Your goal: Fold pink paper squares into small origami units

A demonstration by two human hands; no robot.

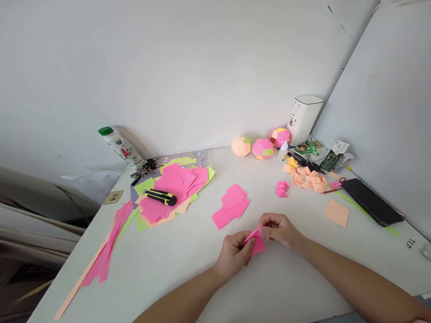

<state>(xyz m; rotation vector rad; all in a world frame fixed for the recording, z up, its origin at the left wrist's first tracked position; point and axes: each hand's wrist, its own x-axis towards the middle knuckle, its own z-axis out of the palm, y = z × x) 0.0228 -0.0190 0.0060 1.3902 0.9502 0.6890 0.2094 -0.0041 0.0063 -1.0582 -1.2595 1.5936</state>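
Observation:
Between both hands is a pink paper square (258, 246), with its upper edge folded over. My left hand (234, 254) grips the paper at its left side, thumb in front. The fingers of my right hand (278, 229) pinch the right end of the fold. Just beyond the hands lie several loose pink paper squares (232, 203), overlapping on the white table (192, 273). A small stack of folded pink pieces (282, 189) sits farther right, near a heap of folded peach pieces (308, 179).
A black and yellow utility knife (160, 196) rests on a pile of coloured paper (176, 180) at left. Paper strips (109, 244) lie near the left edge. Paper balls (263, 149) stand by the wall. At right are a black phone (371, 201) and a peach square (337, 213).

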